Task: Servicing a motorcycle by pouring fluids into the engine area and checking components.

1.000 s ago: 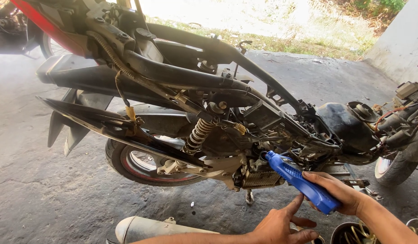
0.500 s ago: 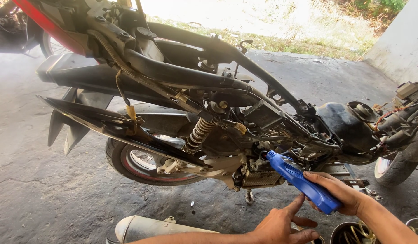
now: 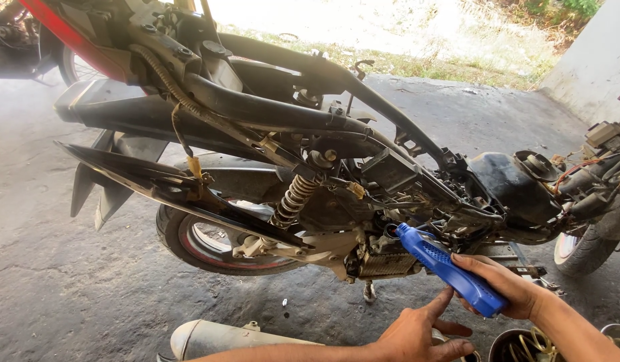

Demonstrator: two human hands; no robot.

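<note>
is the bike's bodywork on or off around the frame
Mostly off: the motorcycle shows bare frame tubes, rear shock spring and loose wiring. The right hand holds a blue tool to the engine.

A motorcycle repair workshop is being shown: a stripped black motorcycle with bare frame and exposed wiring (image 3: 337,154) is being kept on a stained, cracked concrete floor (image 3: 75,295), a detached silver exhaust muffler (image 3: 223,335) is lying beside it, and another dismantled bike (image 3: 601,174) is standing close by.

Head view, downward, close over motorcycle (image 3: 310,181)
</note>
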